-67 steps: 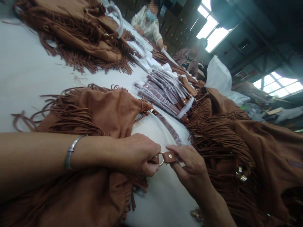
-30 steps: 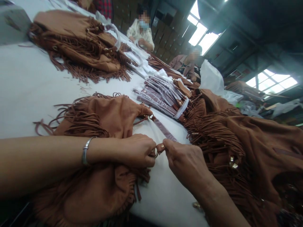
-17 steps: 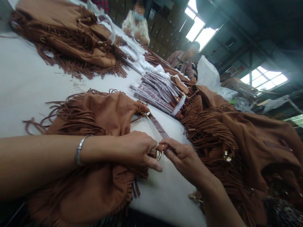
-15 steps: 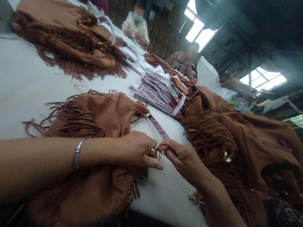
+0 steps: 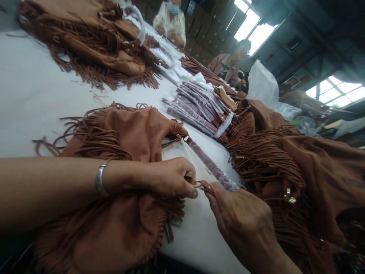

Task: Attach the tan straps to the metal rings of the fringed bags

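A brown fringed bag [image 5: 134, 129] lies on its side on the white table. My left hand [image 5: 171, 179], with a bangle at the wrist, reaches across it and pinches a gold metal ring [image 5: 197, 184] between thumb and fingers. The leather end tab of a shoulder strap [image 5: 207, 186] meets that ring, and my right hand [image 5: 245, 217] grips the tab. Whether the ring is fixed to the bag is hidden by my left fingers. The plastic-wrapped strap runs back to a metal clasp [image 5: 186, 138] at the bag's far corner.
Several plastic-wrapped straps [image 5: 199, 108] lie bundled beyond the bag. Fringed bags are piled at the right [image 5: 265, 163] and far left [image 5: 94, 49]. Two people [image 5: 171, 26] sit across the white table [image 5: 82, 99], near white plastic sheeting [image 5: 262, 82].
My right hand has moved right and nearer, turning its back upward. The strap now lies straighter between clasp and hand. Both hands keep their hold, and the view has shifted slightly.
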A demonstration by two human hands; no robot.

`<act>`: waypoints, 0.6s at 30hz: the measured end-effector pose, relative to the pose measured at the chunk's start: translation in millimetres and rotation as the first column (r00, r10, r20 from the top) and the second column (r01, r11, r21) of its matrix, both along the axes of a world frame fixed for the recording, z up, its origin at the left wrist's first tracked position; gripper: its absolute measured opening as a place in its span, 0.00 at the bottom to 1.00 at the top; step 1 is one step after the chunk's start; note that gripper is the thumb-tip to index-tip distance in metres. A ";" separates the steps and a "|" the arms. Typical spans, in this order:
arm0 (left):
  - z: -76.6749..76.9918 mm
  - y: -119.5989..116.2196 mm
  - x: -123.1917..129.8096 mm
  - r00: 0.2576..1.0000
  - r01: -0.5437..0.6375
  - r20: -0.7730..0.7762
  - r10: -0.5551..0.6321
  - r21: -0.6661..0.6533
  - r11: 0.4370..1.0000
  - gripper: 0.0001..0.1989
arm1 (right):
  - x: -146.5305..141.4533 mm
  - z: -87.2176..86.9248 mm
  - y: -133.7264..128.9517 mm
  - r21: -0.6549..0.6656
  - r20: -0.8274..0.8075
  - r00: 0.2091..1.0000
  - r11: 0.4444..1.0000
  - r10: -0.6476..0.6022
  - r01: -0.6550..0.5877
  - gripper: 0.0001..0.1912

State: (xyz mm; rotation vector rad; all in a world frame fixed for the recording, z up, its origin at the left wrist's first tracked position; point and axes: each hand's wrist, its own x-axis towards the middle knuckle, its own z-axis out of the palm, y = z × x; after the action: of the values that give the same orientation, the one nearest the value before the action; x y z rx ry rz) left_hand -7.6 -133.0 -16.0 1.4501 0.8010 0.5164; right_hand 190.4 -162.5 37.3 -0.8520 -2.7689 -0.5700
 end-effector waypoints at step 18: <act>-2.2 1.6 4.5 0.995 0.016 0.101 -0.007 -0.087 0.996 0.03 | -7.0 6.9 12.5 -0.015 0.044 0.974 0.975 0.223 -0.223 0.11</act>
State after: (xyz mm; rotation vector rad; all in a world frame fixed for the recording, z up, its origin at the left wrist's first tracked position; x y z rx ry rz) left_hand -3.2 -131.4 -18.1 1.3365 0.7258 0.5350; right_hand 183.3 -150.0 44.2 -0.5245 -2.8587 -0.5412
